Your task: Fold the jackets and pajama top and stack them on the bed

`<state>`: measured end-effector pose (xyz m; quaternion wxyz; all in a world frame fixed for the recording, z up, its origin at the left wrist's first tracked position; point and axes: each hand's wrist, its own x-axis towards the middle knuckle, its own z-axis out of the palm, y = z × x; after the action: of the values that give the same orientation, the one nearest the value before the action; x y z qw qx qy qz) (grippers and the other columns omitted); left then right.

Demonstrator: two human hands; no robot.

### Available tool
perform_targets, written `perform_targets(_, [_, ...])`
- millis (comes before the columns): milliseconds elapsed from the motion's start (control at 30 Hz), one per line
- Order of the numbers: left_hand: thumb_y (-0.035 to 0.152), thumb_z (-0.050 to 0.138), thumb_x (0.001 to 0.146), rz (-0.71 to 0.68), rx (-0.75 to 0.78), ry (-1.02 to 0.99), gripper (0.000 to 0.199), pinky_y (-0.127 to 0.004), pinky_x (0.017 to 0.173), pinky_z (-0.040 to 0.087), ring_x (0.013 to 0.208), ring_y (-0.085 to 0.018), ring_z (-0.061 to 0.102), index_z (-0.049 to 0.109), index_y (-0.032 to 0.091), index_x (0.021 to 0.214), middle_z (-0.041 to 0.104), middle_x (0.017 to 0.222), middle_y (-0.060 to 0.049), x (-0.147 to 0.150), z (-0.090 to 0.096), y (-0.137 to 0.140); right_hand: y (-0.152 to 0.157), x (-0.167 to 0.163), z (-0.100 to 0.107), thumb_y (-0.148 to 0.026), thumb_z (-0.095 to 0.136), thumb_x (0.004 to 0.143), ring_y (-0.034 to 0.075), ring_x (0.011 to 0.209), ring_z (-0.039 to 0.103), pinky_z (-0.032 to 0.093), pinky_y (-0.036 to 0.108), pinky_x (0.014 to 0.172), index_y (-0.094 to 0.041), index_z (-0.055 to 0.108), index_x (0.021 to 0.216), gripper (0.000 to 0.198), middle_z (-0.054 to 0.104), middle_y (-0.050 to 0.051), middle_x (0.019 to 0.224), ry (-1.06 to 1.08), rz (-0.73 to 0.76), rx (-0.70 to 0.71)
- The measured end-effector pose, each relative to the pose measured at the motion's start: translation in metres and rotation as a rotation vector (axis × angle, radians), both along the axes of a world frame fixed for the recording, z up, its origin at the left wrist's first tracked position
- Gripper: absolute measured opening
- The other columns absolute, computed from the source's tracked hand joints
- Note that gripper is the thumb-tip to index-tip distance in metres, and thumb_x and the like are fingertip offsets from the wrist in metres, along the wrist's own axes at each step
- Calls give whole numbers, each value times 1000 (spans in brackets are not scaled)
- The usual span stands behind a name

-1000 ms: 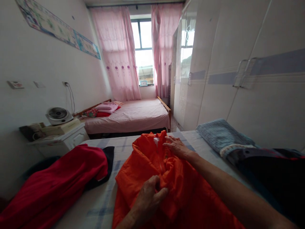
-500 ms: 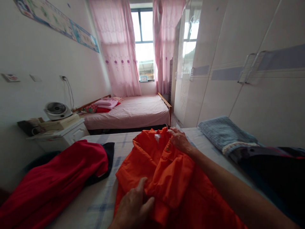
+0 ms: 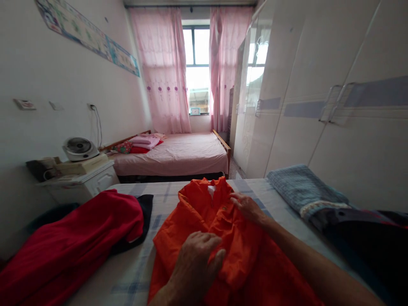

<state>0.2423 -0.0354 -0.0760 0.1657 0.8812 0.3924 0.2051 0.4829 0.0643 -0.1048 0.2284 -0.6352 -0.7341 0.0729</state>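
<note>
An orange jacket [image 3: 178,229] lies front up on the bed in front of me, its collar toward the far edge and a small white patch showing inside the neck. Over the jacket's lower front is my left hand [image 3: 200,259], back upward, thumb apart from the fingers, with nothing in it. My right hand [image 3: 248,207] rests on the jacket just beside the collar, fingers stretched out over the cloth. Both forearms cover parts of the jacket's lower body and right side.
A red garment [image 3: 95,229] with a dark edge lies at left on the checked sheet [image 3: 137,272]. Folded blue-grey cloth [image 3: 296,182] and dark clothing [image 3: 366,238] lie at right. Beyond are a fan [image 3: 79,148] on a cabinet, a pink bed [image 3: 185,148] and white wardrobes [image 3: 293,140].
My left hand has moved up and right across the jacket's front. My right hand has slid from the collar's edge a little toward me. The view has tilted slightly upward.
</note>
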Motion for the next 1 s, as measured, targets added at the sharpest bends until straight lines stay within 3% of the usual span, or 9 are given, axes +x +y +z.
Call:
perform_targets(67, [33, 48, 88, 42, 54, -58, 30, -42, 102, 37, 117, -24, 52, 63, 25, 112, 60, 124, -5, 0, -2, 13, 21, 7, 17, -30, 24, 95, 18, 113, 54, 38, 29, 95, -18, 58, 118, 42, 61, 9, 121, 55, -92, 22])
perform_targets(133, [37, 53, 85, 10, 49, -48, 35, -45, 107, 31, 129, -26, 40, 59, 28, 118, 49, 137, -3, 0, -16, 26, 47, 12, 28, -32, 26, 96, 20, 110, 56, 40, 33, 94, -17, 60, 112, 40, 62, 11, 116, 104, -168, -7])
perform_targets(300, [51, 54, 82, -63, -34, 49, 49, -49, 109, 27, 131, -27, 37, 51, 34, 127, 42, 143, -4, 0, -57, 46, 105, 11, 33, -40, 52, 88, 18, 92, 60, 50, 39, 81, -15, 58, 107, 32, 61, 6, 106, 267, -243, -186])
perform_targets(500, [54, 53, 79, -120, -66, 138, 53, -53, 105, 30, 130, -31, 38, 51, 31, 126, 42, 142, -9, 0, -56, 54, 144, -9, 21, -37, 54, 88, 16, 83, 61, 52, 33, 72, -14, 59, 103, 28, 62, 4, 99, 520, -227, -308])
perform_targets(633, [58, 52, 79, -98, -30, 57, 52, -54, 104, 30, 128, -32, 40, 52, 33, 124, 44, 141, -8, 1, -65, 56, 143, -21, 26, -33, 58, 83, 14, 76, 62, 51, 28, 69, -12, 62, 96, 25, 66, 4, 88, 707, -101, -263])
perform_targets(767, [55, 55, 78, -77, 4, -13, 47, -50, 105, 29, 125, -29, 43, 54, 33, 120, 49, 136, -4, 1, -72, 52, 110, -11, 53, -38, 51, 81, 15, 90, 63, 48, 26, 80, -22, 57, 114, 37, 67, 3, 105, 897, 121, -157])
perform_targets(867, [53, 54, 80, -65, 1, -8, 44, -47, 106, 27, 124, -28, 43, 54, 34, 120, 49, 136, -2, 1, -67, 49, 87, 1, 66, -44, 44, 82, 19, 90, 64, 50, 33, 78, -23, 58, 113, 39, 67, 6, 106, 1027, 300, -291])
perform_targets(933, [51, 53, 81, -54, -8, 8, 44, -47, 107, 27, 124, -27, 43, 53, 34, 121, 47, 138, -2, 1, -62, 47, 83, 1, 63, -50, 38, 85, 20, 84, 66, 52, 36, 74, -18, 61, 104, 43, 69, 10, 98, 955, 239, -431])
perform_targets(1000, [51, 53, 82, -52, -19, 20, 44, -47, 107, 26, 126, -27, 41, 53, 34, 122, 46, 139, -3, 1, -59, 46, 88, -7, 51, -53, 36, 87, 20, 77, 66, 53, 34, 68, -15, 63, 95, 48, 69, 12, 88, 786, 56, -467])
